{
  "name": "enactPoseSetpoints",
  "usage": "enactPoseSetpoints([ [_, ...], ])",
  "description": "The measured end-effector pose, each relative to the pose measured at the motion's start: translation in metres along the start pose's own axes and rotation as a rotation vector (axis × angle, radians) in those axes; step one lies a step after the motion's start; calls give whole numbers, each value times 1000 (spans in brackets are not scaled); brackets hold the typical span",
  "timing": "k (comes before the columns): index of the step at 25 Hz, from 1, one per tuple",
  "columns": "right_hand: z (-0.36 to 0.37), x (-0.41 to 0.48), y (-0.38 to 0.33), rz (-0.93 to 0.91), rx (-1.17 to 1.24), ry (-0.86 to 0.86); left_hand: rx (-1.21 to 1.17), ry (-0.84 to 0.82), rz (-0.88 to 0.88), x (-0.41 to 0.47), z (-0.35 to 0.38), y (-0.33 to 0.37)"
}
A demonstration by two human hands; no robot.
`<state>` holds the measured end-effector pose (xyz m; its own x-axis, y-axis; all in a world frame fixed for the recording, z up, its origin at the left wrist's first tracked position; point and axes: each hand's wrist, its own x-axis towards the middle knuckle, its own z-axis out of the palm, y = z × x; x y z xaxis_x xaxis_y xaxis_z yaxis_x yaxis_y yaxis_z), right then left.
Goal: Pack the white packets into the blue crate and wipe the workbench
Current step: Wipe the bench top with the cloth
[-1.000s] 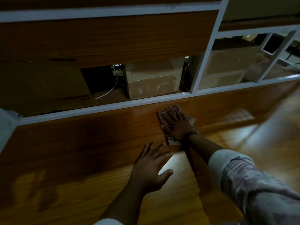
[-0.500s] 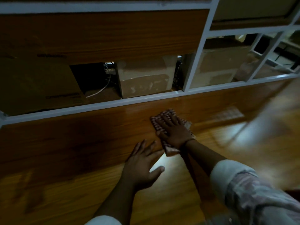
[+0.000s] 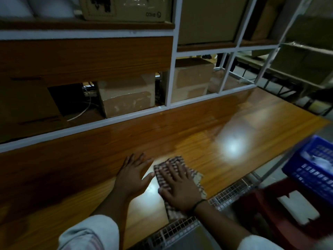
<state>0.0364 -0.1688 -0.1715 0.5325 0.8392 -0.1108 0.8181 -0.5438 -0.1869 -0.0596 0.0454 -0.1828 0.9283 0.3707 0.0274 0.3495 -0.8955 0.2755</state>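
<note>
At counter (image 3: 252, 127) front edge | right grip (image 3: 178, 184) flat, fingers apart, pressing cloth (image 3: 195, 175) | left grip (image 3: 133, 175) flat, apart, empty | risk: unclamped cloth may slip off edge.

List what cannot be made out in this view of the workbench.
Head view only.
1. Blue crate: cut by the right edge and blurred; its white contents cannot be counted.
2. Checked cloth: middle hidden under the right hand.
3. Red object at lower right: blurred, unidentifiable.
4. Printed box at the top: cut by the top edge, print illegible.
</note>
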Motion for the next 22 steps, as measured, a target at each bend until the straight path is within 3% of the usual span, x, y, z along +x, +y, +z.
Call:
enactPoseSetpoints([
  [2,-10,-8,33,19,-29,26,15,-5,-5,2,-1,6],
  [7,-37,14,151,525,-5,79,35,-65,5,37,-2,37],
  [9,-32,24,138,446,-2,68,24,-96,13,64,2,54],
  [13,-33,11,153,76,-33,37,16,-136,41,125,18,82],
  [16,-43,25,225,289,-32,63,-6,-173,42,164,27,97],
  [19,-49,65,262,549,27,92,-89,-73,-44,175,40,109],
  [21,-50,97,248,494,35,75,-108,-7,-87,174,46,114],
  [22,-50,108,234,377,24,53,-117,0,-98,173,46,115],
])
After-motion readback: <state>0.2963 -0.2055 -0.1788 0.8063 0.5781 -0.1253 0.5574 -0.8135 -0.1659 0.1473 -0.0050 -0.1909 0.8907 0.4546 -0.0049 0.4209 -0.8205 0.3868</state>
